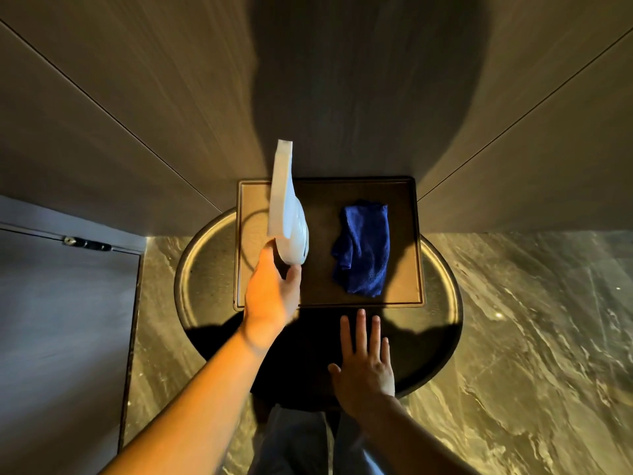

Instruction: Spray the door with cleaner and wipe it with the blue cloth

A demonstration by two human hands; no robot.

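My left hand (272, 289) grips a white spray bottle (287, 214) by its lower part, and the long nozzle head points up toward the wood-grain door panel (342, 97) straight ahead. A crumpled blue cloth (363, 246) lies on the right half of a dark rectangular tray (404, 296), just right of the bottle. My right hand (364, 361) rests flat with fingers spread on the near part of the round table, below the cloth and apart from it.
The tray sits on a round dark table (202, 265) pushed against the panel. Marble-patterned floor (531, 337) spreads to the right and below. A grey door with a metal hinge (87, 243) stands at the left. My trouser legs (294, 440) show under the table edge.
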